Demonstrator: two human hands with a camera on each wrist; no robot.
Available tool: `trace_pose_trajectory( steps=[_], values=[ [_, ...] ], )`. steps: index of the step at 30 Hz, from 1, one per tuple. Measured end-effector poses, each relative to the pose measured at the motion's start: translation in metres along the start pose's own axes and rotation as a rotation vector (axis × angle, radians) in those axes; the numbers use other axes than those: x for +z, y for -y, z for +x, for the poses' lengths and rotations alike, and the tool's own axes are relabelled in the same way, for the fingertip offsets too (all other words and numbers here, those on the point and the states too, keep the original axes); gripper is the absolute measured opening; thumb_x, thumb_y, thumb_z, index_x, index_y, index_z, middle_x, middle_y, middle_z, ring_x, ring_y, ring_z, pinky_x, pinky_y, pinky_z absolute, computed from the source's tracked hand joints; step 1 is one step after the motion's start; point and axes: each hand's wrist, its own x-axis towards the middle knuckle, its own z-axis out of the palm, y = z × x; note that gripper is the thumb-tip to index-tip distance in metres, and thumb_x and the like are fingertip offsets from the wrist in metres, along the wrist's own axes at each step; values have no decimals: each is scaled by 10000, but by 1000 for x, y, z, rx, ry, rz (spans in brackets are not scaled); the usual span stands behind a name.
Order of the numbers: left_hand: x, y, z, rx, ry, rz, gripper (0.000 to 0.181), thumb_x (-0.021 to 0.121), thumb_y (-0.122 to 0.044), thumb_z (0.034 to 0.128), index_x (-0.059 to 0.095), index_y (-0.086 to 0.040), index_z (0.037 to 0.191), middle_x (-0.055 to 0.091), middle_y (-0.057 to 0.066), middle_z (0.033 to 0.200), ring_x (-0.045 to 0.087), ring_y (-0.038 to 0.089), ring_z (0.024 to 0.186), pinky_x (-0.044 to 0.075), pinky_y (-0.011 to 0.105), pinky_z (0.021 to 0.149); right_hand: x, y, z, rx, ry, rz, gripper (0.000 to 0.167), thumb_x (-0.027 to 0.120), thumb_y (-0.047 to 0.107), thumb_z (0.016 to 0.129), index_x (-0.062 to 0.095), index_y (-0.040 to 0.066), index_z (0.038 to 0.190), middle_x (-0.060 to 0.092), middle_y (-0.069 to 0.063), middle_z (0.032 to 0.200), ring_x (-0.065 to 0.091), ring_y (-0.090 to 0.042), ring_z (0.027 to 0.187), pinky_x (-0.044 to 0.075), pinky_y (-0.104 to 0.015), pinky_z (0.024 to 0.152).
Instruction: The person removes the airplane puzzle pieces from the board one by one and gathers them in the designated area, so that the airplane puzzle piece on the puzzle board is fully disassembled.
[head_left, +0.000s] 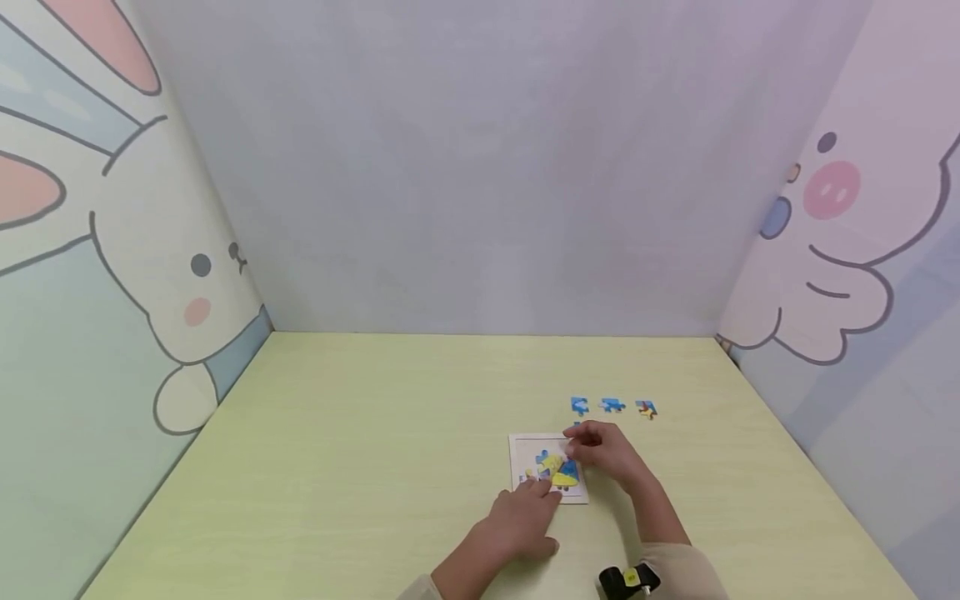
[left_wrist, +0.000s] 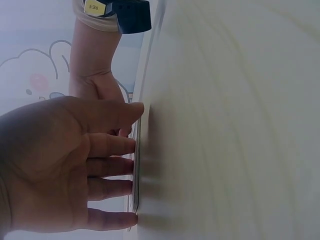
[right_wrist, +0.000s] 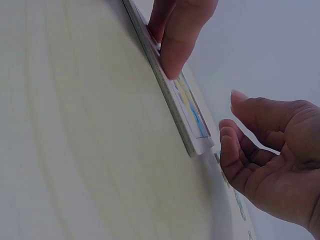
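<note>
On the near part of the counter (head_left: 360,442), right of centre, a white-framed puzzle board (head_left: 527,454) is laid flat, its lower left part covered by the left hand (head_left: 525,515), whose fingers are extended and slightly spread, with tips resting on it, probably to steady it. The right hand (head_left: 606,452) is poised at the board's upper right corner with fingers loosely curled; in the right wrist view a gap is shown between thumb and fingertips, and no piece can be seen there. Part of a yellow-and-blue picture (head_left: 566,473) is assembled within the frame, so the step in hand is judged to be the fitting or adjusting of pieces. Just beyond, a left piece (head_left: 580,406), a middle piece (head_left: 612,406) and a right piece (head_left: 647,409) are set out in a spaced row. For the next move, one would seemingly need to be pinched, turned to match and pressed in without the board being slid. Ample open room is offered to the left and towards the back wall (head_left: 465,208); the tightest space is found inside the frame, where the hands are close together.
</note>
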Motion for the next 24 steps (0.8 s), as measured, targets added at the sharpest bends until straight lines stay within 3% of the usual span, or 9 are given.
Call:
trace_pose_trajectory(
  steps=[5,11,16,24],
  values=[
    [2,1,1,4,-7,8,594,708,-410,772,540,-176,1292,466,-37,1327,430,176,1219,461,383,794,4,-4,4,-54,74,-43,231,677,55,835,640,-24,1049,599,-71,848,531,-210,757,477,-289,641],
    [3,1,1,15,-29,27,594,705,-410,768,539,-175,1288,467,-31,1326,436,184,1217,467,378,773,9,-4,10,-130,119,-181,182,699,55,813,668,-1,984,568,-36,801,503,-200,741,443,-274,641],
    [4,0,0,16,-37,38,593,708,-408,766,541,-165,1280,467,-25,1323,440,188,1216,472,382,765,16,-1,13,-110,130,-241,155,716,47,792,684,31,943,522,-14,734,474,-182,700,406,-286,616],
    [5,-1,-1,13,-39,49,604,714,-415,767,535,-159,1284,460,-29,1333,433,184,1224,475,378,759,20,0,15,-91,142,-252,143,706,1,782,694,23,923,498,-21,701,458,-173,667,391,-305,598]
  ],
)
